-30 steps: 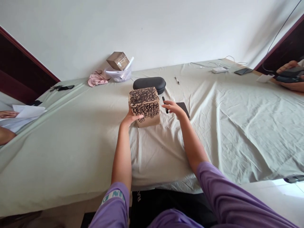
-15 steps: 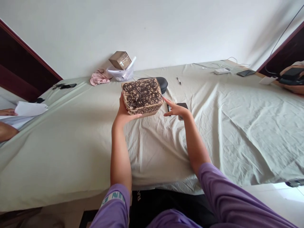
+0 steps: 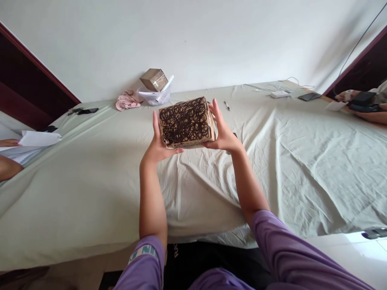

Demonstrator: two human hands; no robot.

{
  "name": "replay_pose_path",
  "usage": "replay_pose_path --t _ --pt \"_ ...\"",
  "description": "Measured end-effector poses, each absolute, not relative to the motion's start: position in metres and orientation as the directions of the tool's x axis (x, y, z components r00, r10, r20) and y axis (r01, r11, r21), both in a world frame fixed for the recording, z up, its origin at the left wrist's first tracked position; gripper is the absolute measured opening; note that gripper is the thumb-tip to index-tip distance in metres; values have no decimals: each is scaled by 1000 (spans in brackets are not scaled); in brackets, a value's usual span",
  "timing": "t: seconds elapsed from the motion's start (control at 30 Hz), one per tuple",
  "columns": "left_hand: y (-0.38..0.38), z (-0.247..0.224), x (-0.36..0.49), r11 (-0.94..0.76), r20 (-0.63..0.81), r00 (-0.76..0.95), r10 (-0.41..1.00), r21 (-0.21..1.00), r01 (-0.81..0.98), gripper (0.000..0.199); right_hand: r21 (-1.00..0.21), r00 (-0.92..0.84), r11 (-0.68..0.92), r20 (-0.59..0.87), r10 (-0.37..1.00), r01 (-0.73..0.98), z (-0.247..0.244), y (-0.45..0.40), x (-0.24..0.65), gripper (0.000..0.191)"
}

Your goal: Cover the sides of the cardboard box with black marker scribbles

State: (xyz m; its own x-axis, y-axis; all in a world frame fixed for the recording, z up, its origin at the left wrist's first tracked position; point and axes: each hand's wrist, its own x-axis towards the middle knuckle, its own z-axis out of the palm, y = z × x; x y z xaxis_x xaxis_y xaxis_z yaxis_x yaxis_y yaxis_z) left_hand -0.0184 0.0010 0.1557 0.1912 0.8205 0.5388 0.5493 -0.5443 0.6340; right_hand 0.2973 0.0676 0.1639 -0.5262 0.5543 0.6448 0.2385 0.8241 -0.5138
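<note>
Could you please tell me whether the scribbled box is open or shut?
Shut on the visible faces: the scribbled box, between left hand and right hand, shows no opening there; its far side is hidden.

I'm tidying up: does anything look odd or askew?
The brown cardboard box between the left hand and right hand looks odd: dense black scribbles cover its facing side. A taped brown box sits tilted atop the translucent plastic tub.
</note>
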Motion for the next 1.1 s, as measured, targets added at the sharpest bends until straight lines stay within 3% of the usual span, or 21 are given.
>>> replay_pose_path --t 0.07,0.17,0.33,0.43,0.53,0.7,0.83,1.0,1.1 --pt "-16 171 -15 -613 611 236 756 533 583 169 -466 -539 827 630 559 314 172 56 297 158" --pt "-39 187 -4 -609 607 301 735 397 687 162 -379 -600 849 601 528 368 182 35 290 150" --pt "-41 187 -6 -676 639 319 700 450 583 155 -314 -667 868 555 497 385 197 5 292 139" --pt "-36 185 -24 -721 736 224 639 471 508 164 -364 -554 813 599 578 454 204 4 316 140" --pt "-40 190 -33 -743 775 161 611 491 454 166 -446 -483 802 641 596 397 207 15 342 152" --pt "-48 196 -25 -716 720 167 674 581 386 162 -533 -518 838 688 507 113 204 35 354 170" --pt "-47 193 -27 -629 582 261 770 624 464 160 -533 -498 839 701 510 108 204 36 351 174" --pt "-58 198 -29 -640 570 338 749 489 593 160 -473 -523 866 704 481 162 201 31 344 166" --pt "-66 203 -19 -550 511 310 802 428 717 152 -415 -565 893 700 436 174 201 27 333 159"
